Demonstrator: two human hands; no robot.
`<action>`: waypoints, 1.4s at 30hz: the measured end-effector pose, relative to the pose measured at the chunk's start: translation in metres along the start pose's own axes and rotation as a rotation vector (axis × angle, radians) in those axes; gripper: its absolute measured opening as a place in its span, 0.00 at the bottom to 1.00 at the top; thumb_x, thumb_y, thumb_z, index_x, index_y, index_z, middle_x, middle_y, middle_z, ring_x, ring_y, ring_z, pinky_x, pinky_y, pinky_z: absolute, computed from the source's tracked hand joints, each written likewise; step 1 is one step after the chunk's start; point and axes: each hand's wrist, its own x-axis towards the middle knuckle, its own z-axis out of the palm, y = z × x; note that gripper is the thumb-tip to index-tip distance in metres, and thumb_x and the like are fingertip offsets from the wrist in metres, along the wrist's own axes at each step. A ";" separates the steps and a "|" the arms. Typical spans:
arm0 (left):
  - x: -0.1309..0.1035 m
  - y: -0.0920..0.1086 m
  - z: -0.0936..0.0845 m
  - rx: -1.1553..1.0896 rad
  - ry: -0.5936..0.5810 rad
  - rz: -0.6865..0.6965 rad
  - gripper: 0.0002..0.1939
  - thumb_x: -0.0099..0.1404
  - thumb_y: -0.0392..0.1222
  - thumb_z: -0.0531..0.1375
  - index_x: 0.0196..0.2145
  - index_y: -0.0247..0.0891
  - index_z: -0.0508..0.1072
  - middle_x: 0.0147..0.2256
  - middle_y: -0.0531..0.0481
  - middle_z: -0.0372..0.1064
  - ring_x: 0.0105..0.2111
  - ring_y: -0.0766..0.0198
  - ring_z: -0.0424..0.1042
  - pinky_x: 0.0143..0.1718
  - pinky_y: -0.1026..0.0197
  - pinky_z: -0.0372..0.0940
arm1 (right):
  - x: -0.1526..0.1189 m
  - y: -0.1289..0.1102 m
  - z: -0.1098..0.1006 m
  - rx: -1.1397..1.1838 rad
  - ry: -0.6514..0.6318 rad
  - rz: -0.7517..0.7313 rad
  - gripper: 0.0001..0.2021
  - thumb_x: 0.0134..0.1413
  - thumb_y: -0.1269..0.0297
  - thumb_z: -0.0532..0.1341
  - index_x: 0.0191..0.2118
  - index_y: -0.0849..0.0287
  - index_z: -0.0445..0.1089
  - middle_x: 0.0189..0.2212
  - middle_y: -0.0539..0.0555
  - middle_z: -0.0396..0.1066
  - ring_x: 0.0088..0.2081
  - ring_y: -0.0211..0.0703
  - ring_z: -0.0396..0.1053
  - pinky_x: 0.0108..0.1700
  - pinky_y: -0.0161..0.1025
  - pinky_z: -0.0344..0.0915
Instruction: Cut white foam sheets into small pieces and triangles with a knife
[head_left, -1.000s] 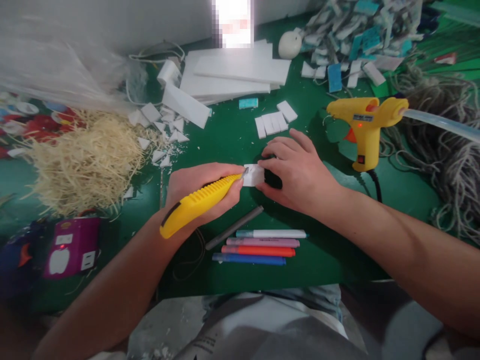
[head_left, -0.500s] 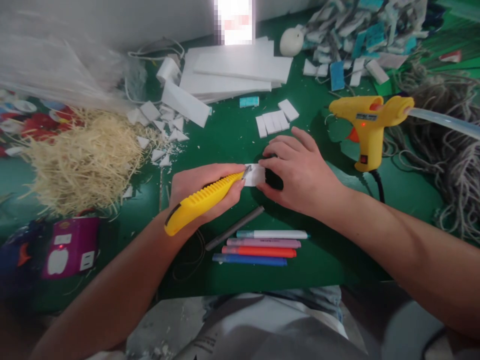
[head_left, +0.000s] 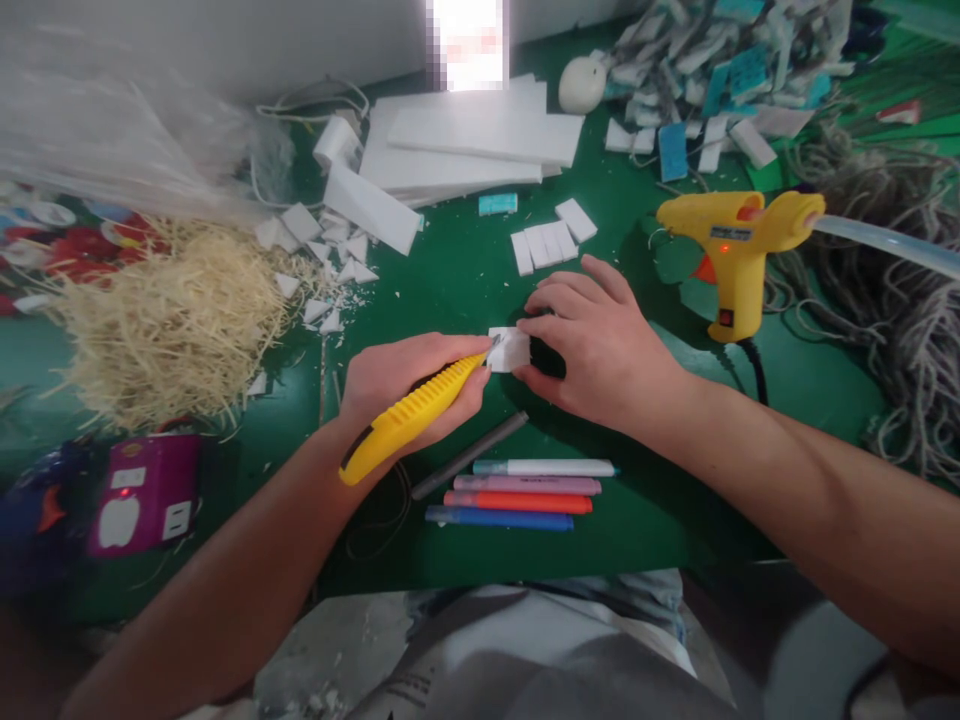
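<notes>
My left hand is closed around a yellow utility knife, its handle slanting back toward me. The short blade meets the left part of a small white foam piece on the green table. My right hand grips the right edge of that piece between thumb and fingertips, with the other fingers arched above the table. Just beyond my right hand lie several small white foam strips side by side. A dark grey stick and a row of felt-tip pens lie on the near side of my hands.
A yellow glue gun stands at the right beside tangled grey cord. White foam sheets are stacked at the back, with foam scraps heaped right of them. Straw-like shreds and a purple box sit at the left.
The knife's handle end has swung slightly down and right, and my left hand has shifted a little with it. My right hand and the foam piece have hardly moved.
</notes>
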 end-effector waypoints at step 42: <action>0.015 -0.002 0.013 -0.073 -0.043 -0.120 0.13 0.72 0.47 0.58 0.38 0.45 0.83 0.36 0.51 0.85 0.34 0.59 0.83 0.40 0.61 0.77 | 0.009 -0.015 -0.001 -0.077 -0.088 -0.025 0.12 0.67 0.65 0.60 0.45 0.64 0.81 0.43 0.65 0.75 0.49 0.60 0.65 0.47 0.53 0.63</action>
